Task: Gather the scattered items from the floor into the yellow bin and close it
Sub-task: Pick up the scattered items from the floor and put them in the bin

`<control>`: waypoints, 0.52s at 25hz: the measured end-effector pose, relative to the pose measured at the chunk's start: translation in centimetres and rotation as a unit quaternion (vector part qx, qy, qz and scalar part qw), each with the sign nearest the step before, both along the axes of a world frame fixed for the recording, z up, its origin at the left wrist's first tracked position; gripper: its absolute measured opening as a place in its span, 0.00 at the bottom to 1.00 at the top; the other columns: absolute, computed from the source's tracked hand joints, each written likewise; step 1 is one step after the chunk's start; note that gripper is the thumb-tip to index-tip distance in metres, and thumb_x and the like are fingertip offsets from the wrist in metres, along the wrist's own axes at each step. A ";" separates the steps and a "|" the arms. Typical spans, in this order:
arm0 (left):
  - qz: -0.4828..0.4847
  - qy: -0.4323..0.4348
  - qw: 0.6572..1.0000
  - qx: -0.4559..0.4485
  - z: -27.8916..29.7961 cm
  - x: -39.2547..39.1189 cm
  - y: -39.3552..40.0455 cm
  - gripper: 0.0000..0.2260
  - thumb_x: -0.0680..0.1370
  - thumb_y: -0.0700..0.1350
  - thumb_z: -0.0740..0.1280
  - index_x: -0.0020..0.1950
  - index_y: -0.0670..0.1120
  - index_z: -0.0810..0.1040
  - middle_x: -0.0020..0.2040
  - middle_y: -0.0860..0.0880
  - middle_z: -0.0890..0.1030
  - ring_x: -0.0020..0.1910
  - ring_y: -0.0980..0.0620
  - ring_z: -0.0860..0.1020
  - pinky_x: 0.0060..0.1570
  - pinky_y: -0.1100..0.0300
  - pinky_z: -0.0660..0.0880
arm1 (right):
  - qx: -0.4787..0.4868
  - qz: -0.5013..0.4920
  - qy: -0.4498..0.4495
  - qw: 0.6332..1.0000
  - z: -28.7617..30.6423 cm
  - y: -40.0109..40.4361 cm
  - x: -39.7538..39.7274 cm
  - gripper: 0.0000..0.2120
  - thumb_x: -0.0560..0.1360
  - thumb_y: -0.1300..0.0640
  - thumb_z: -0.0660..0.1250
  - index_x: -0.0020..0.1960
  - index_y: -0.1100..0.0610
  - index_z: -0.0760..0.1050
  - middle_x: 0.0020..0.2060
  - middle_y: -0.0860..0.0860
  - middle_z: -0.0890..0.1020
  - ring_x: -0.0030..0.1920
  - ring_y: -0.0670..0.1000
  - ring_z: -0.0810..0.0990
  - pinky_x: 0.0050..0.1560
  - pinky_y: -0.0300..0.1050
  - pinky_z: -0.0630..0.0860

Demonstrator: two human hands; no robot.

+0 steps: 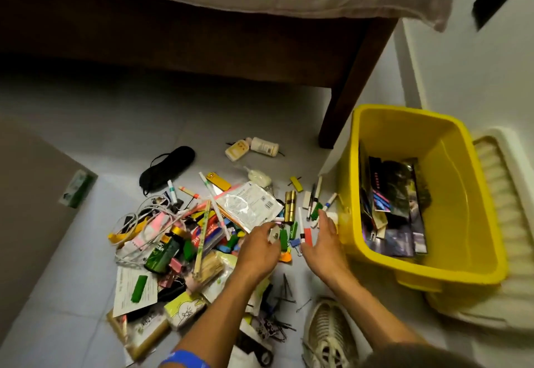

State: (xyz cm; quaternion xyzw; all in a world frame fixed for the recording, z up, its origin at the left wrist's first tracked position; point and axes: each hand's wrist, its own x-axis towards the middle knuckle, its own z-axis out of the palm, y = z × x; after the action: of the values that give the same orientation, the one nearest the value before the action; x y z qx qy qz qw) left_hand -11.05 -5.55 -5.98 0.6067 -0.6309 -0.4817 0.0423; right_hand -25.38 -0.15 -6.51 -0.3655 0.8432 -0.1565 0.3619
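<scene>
The yellow bin (351, 182) stands open on the right, with dark booklets and packets lying in it. A heap of scattered items (202, 237) covers the floor: pens, clips, green blocks, a green bottle (164, 252), a white cable (144, 214), a labelled plastic pouch (248, 203) and a brass lock cylinder (289, 205). My left hand (258, 250) is over the heap's right edge, fingers curled round a small pale piece (274, 234). My right hand (325, 240) reaches forward with straight fingers beside the bin wall, over pens and a green block, holding nothing.
A cream lid (502, 194) leans behind the bin on the right. A dark wooden bed leg (344, 101) stands just left of the bin. A black eye mask (167, 168) and two small bottles (254, 146) lie farther out. My shoe (329, 336) is near the bin; a cardboard box (29, 208) sits on the left.
</scene>
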 end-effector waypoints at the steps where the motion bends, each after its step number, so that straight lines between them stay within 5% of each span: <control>1: -0.015 -0.001 1.000 0.008 -0.8 -1.5 -1.2 0.23 0.76 0.44 0.66 0.71 0.51 0.71 0.67 0.47 0.74 0.64 0.47 0.74 0.63 0.55 0.72 | 0.020 -0.012 0.044 0.999 -1.4 -0.4 -0.1 0.43 0.76 0.52 0.68 0.79 0.45 0.42 0.80 0.54 0.49 0.75 0.60 0.61 0.67 0.56 0.71; 3: -0.067 -0.006 0.998 0.001 -2.6 -4.4 -3.2 0.23 0.75 0.44 0.65 0.71 0.51 0.72 0.67 0.45 0.74 0.64 0.44 0.74 0.62 0.52 0.72 | 0.069 -0.030 0.093 0.993 -4.0 -1.3 -0.4 0.42 0.76 0.50 0.67 0.79 0.45 0.41 0.79 0.55 0.46 0.74 0.62 0.64 0.61 0.56 0.75; 6: -0.155 -0.043 0.987 0.008 -4.7 -7.3 -4.9 0.26 0.75 0.44 0.64 0.74 0.53 0.67 0.72 0.44 0.67 0.69 0.40 0.67 0.65 0.49 0.68 | 0.096 -0.005 0.094 0.991 -6.4 -1.4 -0.2 0.37 0.77 0.48 0.65 0.77 0.40 0.46 0.76 0.57 0.59 0.68 0.61 0.71 0.53 0.52 0.75; 10: -0.178 -0.113 0.977 -0.008 -5.9 -7.5 -5.5 0.17 0.75 0.47 0.64 0.64 0.48 0.73 0.62 0.42 0.70 0.61 0.39 0.68 0.54 0.50 0.69 | 0.052 0.021 0.028 0.998 -7.0 -0.3 0.2 0.30 0.77 0.49 0.65 0.73 0.38 0.54 0.69 0.55 0.67 0.62 0.59 0.75 0.53 0.51 0.75; 13: -0.187 -0.160 0.969 -0.039 -5.6 -6.6 -4.9 0.15 0.77 0.49 0.63 0.62 0.47 0.73 0.60 0.41 0.72 0.59 0.39 0.70 0.54 0.47 0.72 | -0.030 0.006 -0.079 0.996 -4.8 1.5 0.9 0.24 0.75 0.52 0.67 0.66 0.39 0.62 0.63 0.52 0.72 0.58 0.53 0.76 0.51 0.47 0.76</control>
State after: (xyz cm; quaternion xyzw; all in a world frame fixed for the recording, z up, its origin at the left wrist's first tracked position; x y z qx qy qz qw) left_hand -17.64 -10.43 -11.62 0.5449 -0.7502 -0.3528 -0.1257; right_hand -24.50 1.38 -11.33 -0.3683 0.8045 -0.2081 0.4169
